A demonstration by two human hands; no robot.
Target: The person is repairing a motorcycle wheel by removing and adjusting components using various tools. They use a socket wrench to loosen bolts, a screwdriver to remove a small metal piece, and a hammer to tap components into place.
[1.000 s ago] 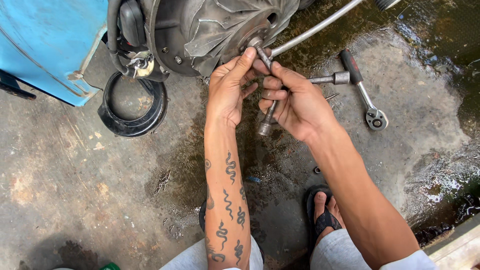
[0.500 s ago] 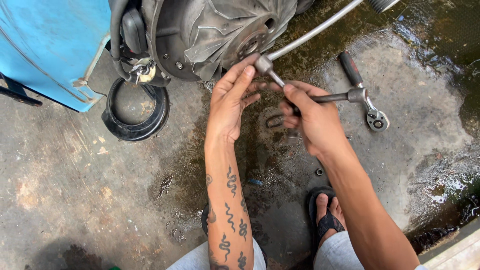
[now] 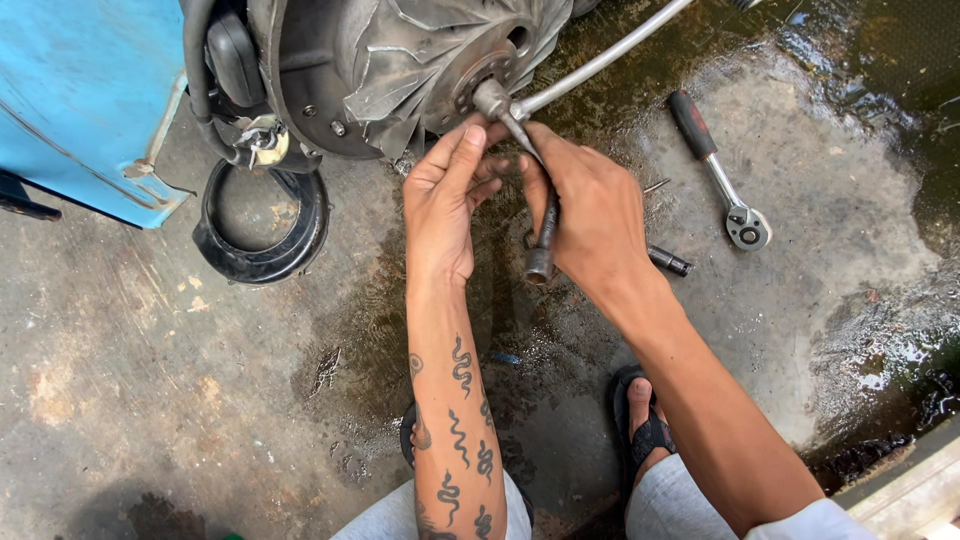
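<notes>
- Blue metal panel (image 3: 85, 95), far left at 10 o'clock, edge scuffed, standing on the concrete floor (image 3: 150, 400).
- Black rubber ring (image 3: 262, 228) flat on the floor just below the panel's corner, at 9 o'clock from the hands.
- Finned metal rotor (image 3: 400, 60) at 12 o'clock, blades dull grey and greasy; a black hose (image 3: 195, 70) loops down its left side.
- Left hand (image 3: 445, 205), tattooed forearm: fingers extended and loosely open, tips resting up by the rotor hub beside the wrench's socket end (no firm grip visible).
- Bent socket wrench (image 3: 535, 190), dark steel: upper socket seated on the hub nut at 12 o'clock from the hands, lower socket end hanging free at 6 o'clock below the right palm.
- Right hand (image 3: 590, 215): closed around the wrench shaft, fingers wrapped, thumb side toward the left hand.
- Grey metal tube (image 3: 600, 60) runs from the hub up toward 1 o'clock, out of frame.
- Small dark socket (image 3: 668, 261) on the floor just right of the right wrist, at 3 o'clock.
- Ratchet handle (image 3: 715, 170), red-black grip, head toward 4 o'clock, lying well apart from the hands on a wet patch.
- Sandalled foot (image 3: 645, 420) at 6 o'clock (toes showing).
</notes>
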